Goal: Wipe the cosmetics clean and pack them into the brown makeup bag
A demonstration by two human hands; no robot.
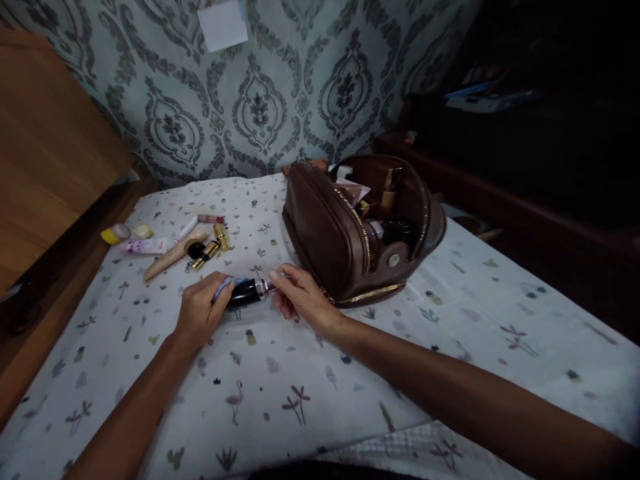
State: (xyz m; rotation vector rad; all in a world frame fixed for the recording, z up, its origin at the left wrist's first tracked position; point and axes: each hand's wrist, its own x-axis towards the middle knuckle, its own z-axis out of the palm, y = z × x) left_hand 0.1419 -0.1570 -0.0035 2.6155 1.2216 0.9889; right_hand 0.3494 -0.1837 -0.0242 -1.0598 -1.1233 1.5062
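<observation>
My left hand (201, 305) is wrapped round a glossy black bottle (245, 293) with a silvery collar. A bit of light blue cloth (225, 285) shows between its fingers and the bottle. At the collar end, the fingertips of my right hand (300, 297) pinch the narrow tip, which they partly hide. The bottle lies sideways above the table cover. Just beyond my right hand stands a brown cosmetic bag (320, 233), unzipped, with a bottle with a gold-toned cap (390, 190) and other make-up items inside.
Left of the bag, a group of cosmetics lies on the patterned white cover (270, 413): gold lipstick tubes (206, 255), a beige tube (175, 255), a white and purple tube (145, 246) and a yellow-lidded jar (115, 233). Patterned wallpaper (300, 93) rises behind; a wooden panel (55, 133) borders the left.
</observation>
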